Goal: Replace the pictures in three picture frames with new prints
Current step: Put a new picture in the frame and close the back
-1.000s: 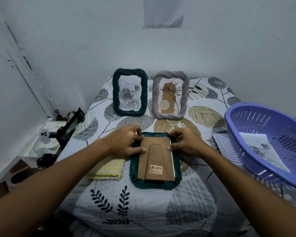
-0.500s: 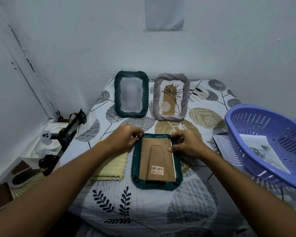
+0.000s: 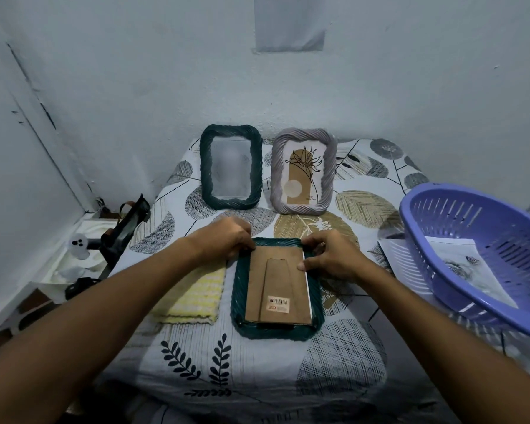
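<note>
A dark green picture frame (image 3: 276, 330) lies face down in the middle of the patterned table, its brown cardboard backing (image 3: 277, 286) up. My left hand (image 3: 224, 240) has its fingers curled at the frame's top left corner. My right hand (image 3: 328, 255) pinches the top right edge of the backing, thumb on the cardboard. Behind them stand a second dark green frame (image 3: 230, 171) with a blurred picture and a grey frame (image 3: 302, 175) with a plant print. New prints (image 3: 468, 267) lie in the purple basket (image 3: 484, 258) at the right.
A folded yellow cloth (image 3: 193, 298) lies left of the flat frame. More paper (image 3: 393, 255) pokes out under the basket. A black stand and small objects (image 3: 117, 237) sit off the table's left edge. The wall stands right behind the upright frames.
My left thumb has left the backing and the fingers have curled at the top left corner. My right hand stays on the top right edge. The view has tilted slightly.
</note>
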Demonstrator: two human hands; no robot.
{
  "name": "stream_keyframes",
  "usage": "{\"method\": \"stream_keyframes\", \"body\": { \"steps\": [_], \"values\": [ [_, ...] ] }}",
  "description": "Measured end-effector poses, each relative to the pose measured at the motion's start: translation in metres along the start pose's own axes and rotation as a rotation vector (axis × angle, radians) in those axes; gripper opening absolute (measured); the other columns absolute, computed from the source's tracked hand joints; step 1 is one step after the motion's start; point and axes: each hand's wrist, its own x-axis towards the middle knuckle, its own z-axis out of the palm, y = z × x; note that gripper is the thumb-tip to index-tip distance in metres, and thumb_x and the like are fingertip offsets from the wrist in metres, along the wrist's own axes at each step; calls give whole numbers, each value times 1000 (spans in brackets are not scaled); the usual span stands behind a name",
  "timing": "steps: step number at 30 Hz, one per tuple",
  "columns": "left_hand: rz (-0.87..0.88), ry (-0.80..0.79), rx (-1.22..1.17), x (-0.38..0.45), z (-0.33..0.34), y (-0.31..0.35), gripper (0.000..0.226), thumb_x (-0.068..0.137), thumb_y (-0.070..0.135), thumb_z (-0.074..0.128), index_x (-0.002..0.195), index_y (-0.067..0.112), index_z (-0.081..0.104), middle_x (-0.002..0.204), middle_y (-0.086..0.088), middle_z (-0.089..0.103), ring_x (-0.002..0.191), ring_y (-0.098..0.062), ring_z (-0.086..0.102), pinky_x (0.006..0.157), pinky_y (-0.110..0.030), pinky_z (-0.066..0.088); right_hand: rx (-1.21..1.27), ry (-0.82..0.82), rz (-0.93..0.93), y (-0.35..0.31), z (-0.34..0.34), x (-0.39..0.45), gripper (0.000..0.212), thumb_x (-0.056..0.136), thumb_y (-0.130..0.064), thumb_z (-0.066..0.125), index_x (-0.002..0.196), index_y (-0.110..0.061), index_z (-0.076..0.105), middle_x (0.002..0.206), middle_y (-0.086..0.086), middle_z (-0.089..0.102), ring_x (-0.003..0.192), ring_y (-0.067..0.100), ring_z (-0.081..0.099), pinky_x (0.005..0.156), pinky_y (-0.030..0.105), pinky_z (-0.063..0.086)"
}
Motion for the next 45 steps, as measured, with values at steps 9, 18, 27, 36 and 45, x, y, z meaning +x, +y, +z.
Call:
{"method": "stream_keyframes", "body": {
  "steps": [9, 18, 27, 36, 45],
  "values": [
    [37, 53, 7, -3, 3, 0, 25, 74, -5, 66, 94, 6, 75, 82, -7, 68, 74, -22, 65, 62, -34, 57, -19, -9, -21, -2, -1, -2, 57, 69, -13, 85, 121, -7, 63, 106, 1, 63, 98, 16, 58, 84, 28, 45],
    [-62, 59, -125, 3, 1, 1, 14, 78, -1, 69, 88, 6, 76, 76, -5, 69, 70, -19, 64, 64, -17, 42, -10, -13, -8, -3, -2, -4, 57, 68, -13, 85, 121, -7, 63, 105, 0, 63, 101, 19, 60, 88, 33, 49],
    [-108, 135, -124, -2, 6, 5, 17, 73, -1, 74, 88, 9, 77, 78, -4, 72, 72, -18, 65, 72, -20, 45, -7, -20, 21, -1, 0, -1, 63, 67, -15, 86, 125, -9, 61, 109, 0, 63, 99, 16, 58, 85, 28, 45],
    [-273, 132, -253, -11, 7, 10, 20, 81, 8, 70, 100, 13, 75, 89, -1, 71, 74, -4, 54, 68, 0, 33, -69, -94, -22, -5, -1, -1, 59, 76, -11, 79, 131, -18, 58, 119, -1, 58, 109, 14, 52, 86, 26, 44],
    [-419, 169, -342, -10, 13, 10, 15, 82, 9, 70, 96, 10, 76, 93, -6, 68, 77, -14, 61, 70, -20, 49, -391, -192, -68, -16, 3, -3, 37, 95, -40, 53, 131, -36, 56, 122, 2, 41, 118, 21, 42, 99, 37, 38]
  ]
}}
